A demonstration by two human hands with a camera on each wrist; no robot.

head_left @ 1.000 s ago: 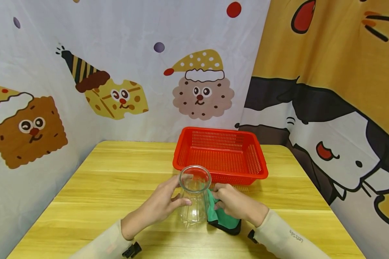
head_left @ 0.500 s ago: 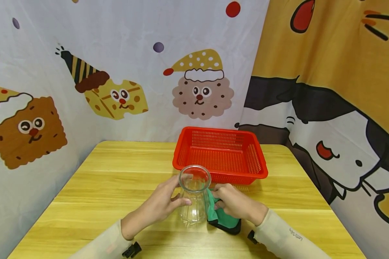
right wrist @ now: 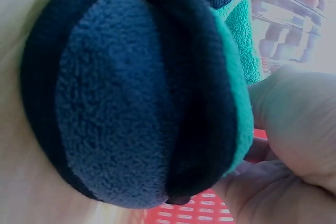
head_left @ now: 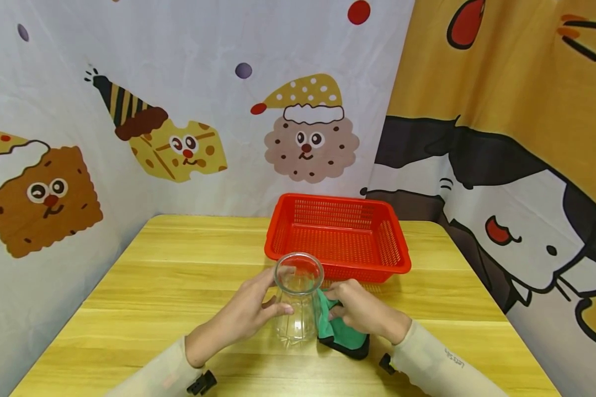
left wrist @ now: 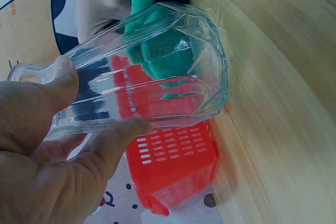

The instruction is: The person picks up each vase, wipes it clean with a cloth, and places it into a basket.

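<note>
A clear glass vase (head_left: pixel 297 317) with faceted sides and a round rim stands upright on the table. My left hand (head_left: pixel 250 303) grips it from the left, thumb on the near side and fingers behind; the left wrist view shows the same hold on the glass (left wrist: pixel 157 72). To the vase's right, my right hand (head_left: pixel 360 309) holds a bunched green cloth (head_left: pixel 345 336) with black edging against the glass. In the right wrist view the cloth's dark grey-blue underside (right wrist: pixel 113 93) folds outward beneath the fingers. Part of the cloth shows through the glass in the left wrist view.
A red perforated plastic basket (head_left: pixel 335 240) sits just behind the vase and the right hand. The wood-grain table (head_left: pixel 179 259) reaches back to a cartoon-printed curtain (head_left: pixel 208 55), with another curtain along the right side.
Both hands, the vase and the cloth stay nearly where they were. Only a very slight shift of the right hand and of the head view shows.
</note>
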